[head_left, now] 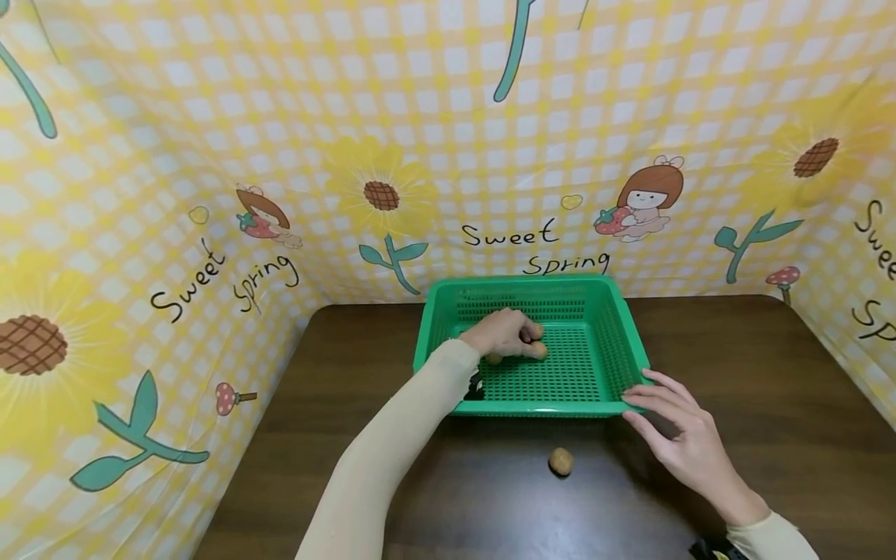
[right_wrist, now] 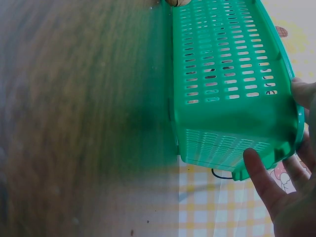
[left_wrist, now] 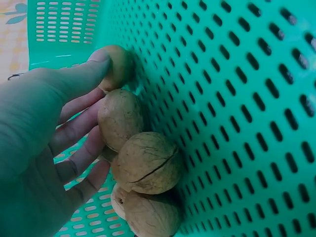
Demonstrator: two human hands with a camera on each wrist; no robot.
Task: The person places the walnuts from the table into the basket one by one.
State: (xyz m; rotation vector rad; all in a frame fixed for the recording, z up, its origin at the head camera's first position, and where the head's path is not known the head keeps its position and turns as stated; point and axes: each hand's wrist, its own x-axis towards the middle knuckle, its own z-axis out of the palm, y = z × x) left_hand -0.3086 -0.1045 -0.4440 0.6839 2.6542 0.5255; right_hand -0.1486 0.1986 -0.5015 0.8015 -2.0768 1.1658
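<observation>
Inside the green plastic basket (head_left: 539,407), my left hand (head_left: 500,333) pinches a walnut (left_wrist: 118,68) between thumb and fingers. More walnuts (left_wrist: 150,163) lie in a row along the basket's slotted surface, close to the other fingertips of that hand; one has a dark crack-like seam. In the head view the hand mostly hides them, though part of one walnut (head_left: 495,358) shows beneath it. My right hand (head_left: 682,439) holds the basket's near right corner, its thumb and fingers at the rim. A loose walnut (head_left: 561,461) lies on the table in front of the basket.
The dark wooden table (head_left: 336,435) runs around the basket. A yellow checked cloth (head_left: 448,117) with printed flowers and words hangs behind the table and at both sides, close to the basket's far rim.
</observation>
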